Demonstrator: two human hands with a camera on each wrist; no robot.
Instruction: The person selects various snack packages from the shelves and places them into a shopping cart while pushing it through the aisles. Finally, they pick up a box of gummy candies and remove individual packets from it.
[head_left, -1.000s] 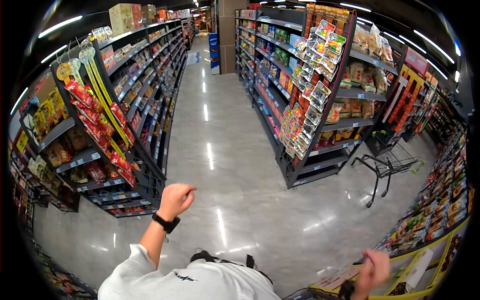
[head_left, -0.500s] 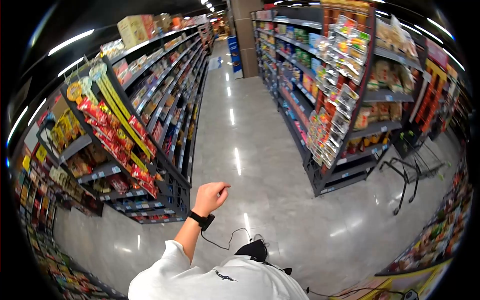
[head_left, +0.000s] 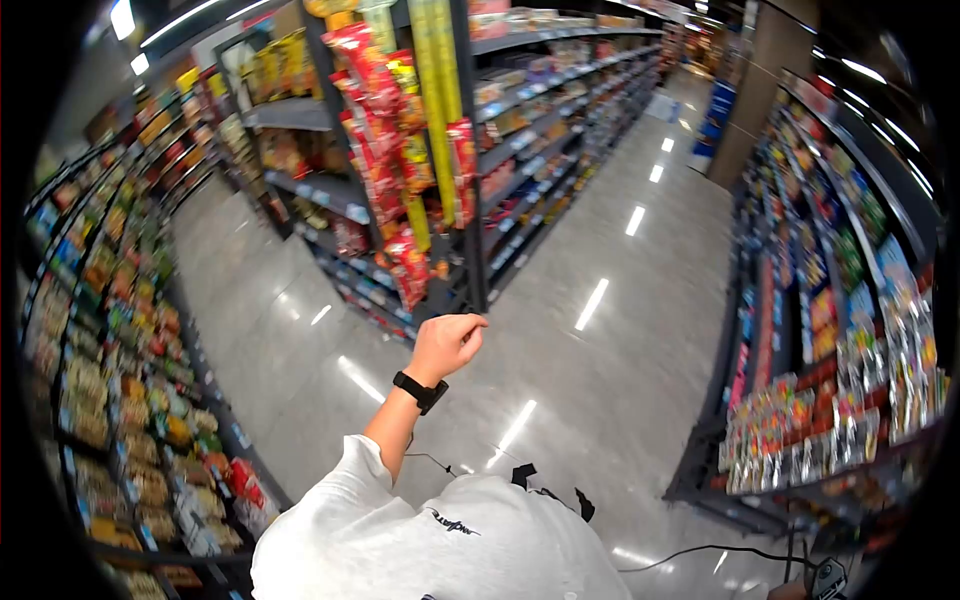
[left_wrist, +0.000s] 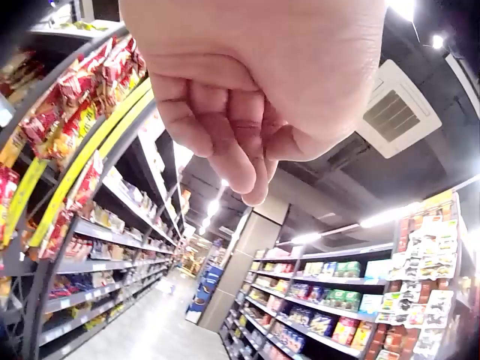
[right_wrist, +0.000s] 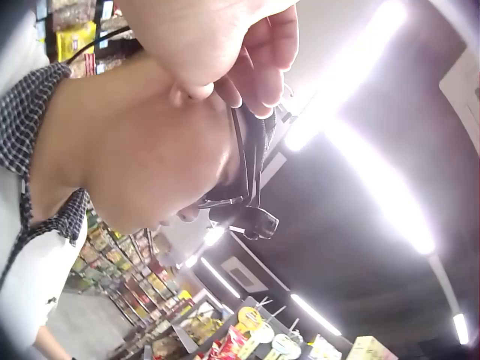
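Observation:
My left hand (head_left: 447, 345) is held out over the aisle floor, with a black band and small box (head_left: 421, 391) on its wrist. In the left wrist view the fingers (left_wrist: 236, 154) hang loosely curled, with nothing between them. At the bottom right of the head view only part of the right forearm shows, beside a wrist camera (head_left: 828, 578) with a black cable (head_left: 715, 548). The right wrist view catches the right hand (right_wrist: 217, 45) with bent fingers, overlapping the side of a person's head, close to a dark head strap (right_wrist: 251, 154) and glasses. No object shows in it.
A shelf end hung with red snack bags (head_left: 370, 130) stands just beyond the left hand. Packed shelves (head_left: 110, 360) line the left, and a rack of silver packets (head_left: 800, 435) the right. Grey floor (head_left: 590, 340) runs between shelves towards a pillar (head_left: 765, 85).
The head view has turned left, so the red-bag shelf end sits nearer the centre and the cart has left view. The right hand has dropped out of the head view. The left hand stays loosely curled.

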